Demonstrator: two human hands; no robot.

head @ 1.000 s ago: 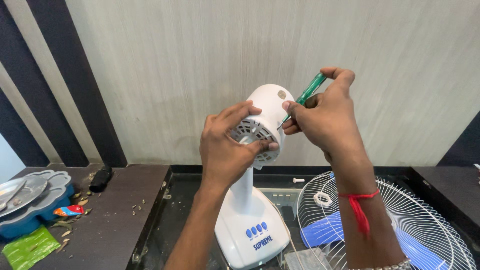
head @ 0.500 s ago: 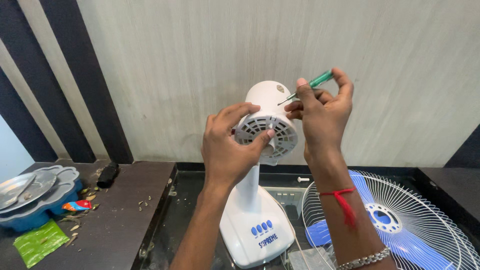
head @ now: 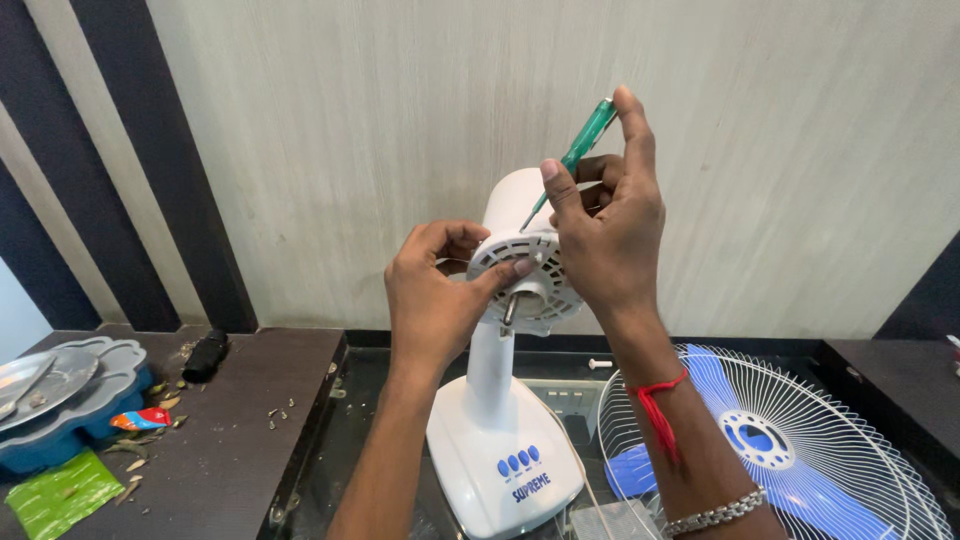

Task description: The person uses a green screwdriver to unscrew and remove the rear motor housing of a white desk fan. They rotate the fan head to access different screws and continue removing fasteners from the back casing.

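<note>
**Two hands work on the motor head of a white table fan**

A pale, wood-grained wall [head: 400, 130] with dark vertical stripes on its left fills the background. Below it runs a dark surface [head: 230, 420], with a glass-topped section at its middle.

The white fan stand [head: 503, 440] rises from the middle of the surface, near the front edge. Its base carries a row of small blue buttons. Its motor head [head: 520, 265] sits on top of a slim neck, with the bare shaft pointing towards the viewer. No blade or guard is fitted on it.

A round white wire guard [head: 800, 440] lies flat at the right end of the surface, over blue fan blades [head: 640, 470].

At the left edge sit a blue tray with a silver plate [head: 50, 380], a green packet [head: 60, 495] near the front left corner and a small dark object [head: 205, 355] towards the back.

The left hand [head: 435, 300] is wrapped around the left side of the motor head, thumb tip pressed on its vented front face. The right hand [head: 605, 225], with a red thread and a metal bracelet at the wrist, is closed on a green-handled screwdriver [head: 580, 150]. It pinches the handle between thumb and fingers, forefinger resting on the top end. The tool slants down to the left, its tip at the upper rim of the motor head.
</note>
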